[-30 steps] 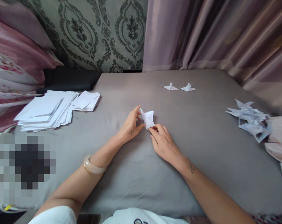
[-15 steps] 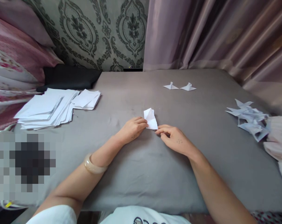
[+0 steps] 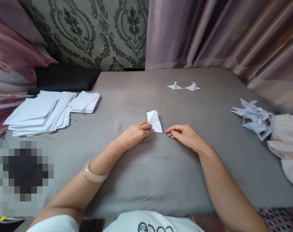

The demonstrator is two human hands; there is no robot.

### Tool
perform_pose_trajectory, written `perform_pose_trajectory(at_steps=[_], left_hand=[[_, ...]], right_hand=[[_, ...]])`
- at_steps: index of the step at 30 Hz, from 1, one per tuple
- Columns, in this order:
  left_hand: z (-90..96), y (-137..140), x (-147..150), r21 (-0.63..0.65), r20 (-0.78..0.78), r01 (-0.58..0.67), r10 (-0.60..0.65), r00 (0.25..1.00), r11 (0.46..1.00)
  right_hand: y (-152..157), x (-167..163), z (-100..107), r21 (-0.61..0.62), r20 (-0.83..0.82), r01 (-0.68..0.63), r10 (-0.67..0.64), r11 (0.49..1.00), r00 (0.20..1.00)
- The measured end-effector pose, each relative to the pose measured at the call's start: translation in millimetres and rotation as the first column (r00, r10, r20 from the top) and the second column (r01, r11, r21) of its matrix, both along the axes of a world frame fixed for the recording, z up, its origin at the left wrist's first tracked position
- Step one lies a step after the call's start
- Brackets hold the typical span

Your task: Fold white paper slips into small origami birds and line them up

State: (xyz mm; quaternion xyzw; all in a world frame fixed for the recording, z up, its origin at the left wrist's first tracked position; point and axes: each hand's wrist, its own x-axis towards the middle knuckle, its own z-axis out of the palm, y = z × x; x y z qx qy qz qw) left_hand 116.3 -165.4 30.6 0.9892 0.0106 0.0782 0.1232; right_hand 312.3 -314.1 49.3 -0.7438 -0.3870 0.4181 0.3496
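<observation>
A small folded sheet of white paper (image 3: 156,123) lies on the grey cloth in front of me, creased, with a pointed flap at its top. My left hand (image 3: 138,133) grips its lower left edge between thumb and fingers. Just off the paper's lower right corner, apart from it, is my right hand (image 3: 182,133). Its fingers are curled and drawn together, with nothing visible in them.
Stacks of white paper sheets (image 3: 37,111) and smaller paper pieces (image 3: 85,101) lie at left, by a black cloth item (image 3: 66,79). Two folded paper birds (image 3: 175,86) stand at the back. A heap of folded paper shapes (image 3: 254,117) sits at right beside pale fabric (image 3: 285,135).
My right hand has come away from the paper's lower right corner and moved slightly right. The left hand keeps its hold on the paper. The whole view has shifted a little.
</observation>
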Motion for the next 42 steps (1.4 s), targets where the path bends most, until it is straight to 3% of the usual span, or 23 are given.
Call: perform_pose_trajectory(at_steps=[10,18,25,29,31,34,36,39,42], left_hand=[[-2.4,7,0,-0.003,-0.057,0.042,-0.042,0.998,0.999],[-7.8,0,7,0.035,-0.070,-0.005,0.008,0.998,0.999],[-11.9,-9,12,0.121,-0.025,-0.061,0.064,0.998,0.991],[-15.1,-7,11,0.081,0.089,-0.075,0.068,0.994,0.994],[-14.1,-8,10,0.036,0.210,-0.145,0.134,0.968,0.989],[-9.4,-10,8,-0.018,0.432,-0.353,0.325,0.841,0.936],[-6.5,-11,7,-0.012,0.501,-0.441,0.387,0.774,0.897],[-5.2,-9,4,0.074,0.457,-0.394,0.321,0.830,0.916],[-6.6,-8,3,0.150,0.367,-0.314,0.242,0.898,0.938]], right_hand=[[4,2,-18,-0.002,-0.006,0.049,-0.049,0.999,0.999],[9,-5,-25,0.095,0.001,0.125,-0.126,0.988,0.992],[14,-18,-29,0.194,0.259,0.038,-0.089,0.980,0.962],[17,-28,-31,0.244,0.388,0.019,-0.116,0.970,0.914],[17,-33,-33,0.267,0.440,-0.023,-0.101,0.963,0.892],[17,-37,-31,0.318,0.539,-0.128,-0.068,0.940,0.840],[17,-38,-27,0.367,0.649,-0.194,-0.100,0.910,0.754],[19,-36,-22,0.396,0.795,-0.279,-0.175,0.875,0.580],[18,-34,-21,0.330,0.861,-0.344,-0.130,0.879,0.492]])
